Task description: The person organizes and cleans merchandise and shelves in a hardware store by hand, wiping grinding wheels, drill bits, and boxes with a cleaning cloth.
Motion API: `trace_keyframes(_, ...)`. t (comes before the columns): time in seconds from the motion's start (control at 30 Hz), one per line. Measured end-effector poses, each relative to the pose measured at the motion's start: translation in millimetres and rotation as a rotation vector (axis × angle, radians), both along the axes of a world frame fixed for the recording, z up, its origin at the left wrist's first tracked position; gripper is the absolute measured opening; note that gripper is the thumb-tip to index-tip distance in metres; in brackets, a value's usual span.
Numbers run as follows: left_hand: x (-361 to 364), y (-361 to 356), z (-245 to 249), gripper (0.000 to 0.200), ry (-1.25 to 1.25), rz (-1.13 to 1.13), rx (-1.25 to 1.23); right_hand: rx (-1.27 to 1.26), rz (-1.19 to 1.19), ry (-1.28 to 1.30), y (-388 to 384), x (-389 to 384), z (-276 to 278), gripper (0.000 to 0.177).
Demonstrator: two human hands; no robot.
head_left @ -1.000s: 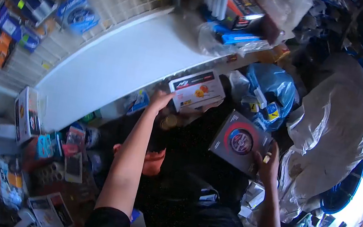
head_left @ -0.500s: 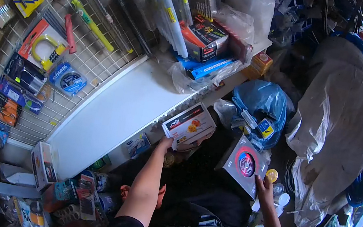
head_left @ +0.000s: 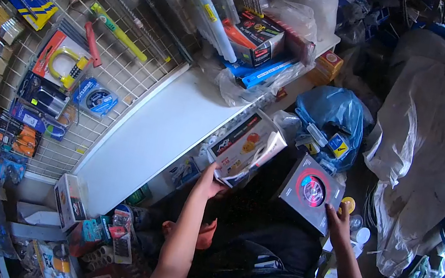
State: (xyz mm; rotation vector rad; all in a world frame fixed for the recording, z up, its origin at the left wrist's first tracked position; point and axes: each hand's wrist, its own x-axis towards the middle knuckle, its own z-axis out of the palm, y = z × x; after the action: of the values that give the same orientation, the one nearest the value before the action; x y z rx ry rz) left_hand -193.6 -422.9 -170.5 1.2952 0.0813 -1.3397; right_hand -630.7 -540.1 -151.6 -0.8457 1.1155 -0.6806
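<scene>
My left hand (head_left: 211, 182) is closed on the lower corner of a white box (head_left: 247, 148) with orange pictures and a dark band along one side. The box is tilted beside the shelf's front edge. On the right, my right hand (head_left: 339, 220) grips the lower right edge of a dark grey box (head_left: 311, 191) with a round red-rimmed disc on its face. The two boxes are apart, with my dark clothing below and between them. Just beyond the grey box sits a blue plastic bag (head_left: 331, 113) with small packages on it.
A white shelf (head_left: 147, 126) runs diagonally beside a wire grid (head_left: 127, 71) hung with packaged tools. Another white box (head_left: 68, 202) stands at the shelf's lower end. A large grey sheet (head_left: 429, 134) covers things at right. Small round containers (head_left: 360, 235) lie near my right hand.
The white box in my left hand has tilted and turned, showing more of its side. The whole view has shifted slightly; my right hand still holds the grey box.
</scene>
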Motion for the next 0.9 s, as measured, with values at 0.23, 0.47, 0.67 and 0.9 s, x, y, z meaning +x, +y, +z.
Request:
trace_keyframes(0.23,-62.4,100.6,89.3,0.053,-0.195,0.205,0.005,-0.119,-0.015,0.214,0.6,-9.9,-34.9,0.053)
trace_keyframes(0.47,-8.9,239.1,174.2,0.060,-0.268,0.728,-0.210,-0.376,0.116,0.253,-43.3,-25.6,-80.1,0.066)
trace_keyframes(0.67,100.6,366.4,230.6,0.073,-0.689,0.995,0.209,-0.365,0.119,0.222,-31.9,16.3,-5.1,0.050)
trace_keyframes(0.9,230.6,515.3,206.7,0.065,-0.737,1.327,0.079,-0.376,0.106,0.302,-29.5,31.8,8.9,0.058)
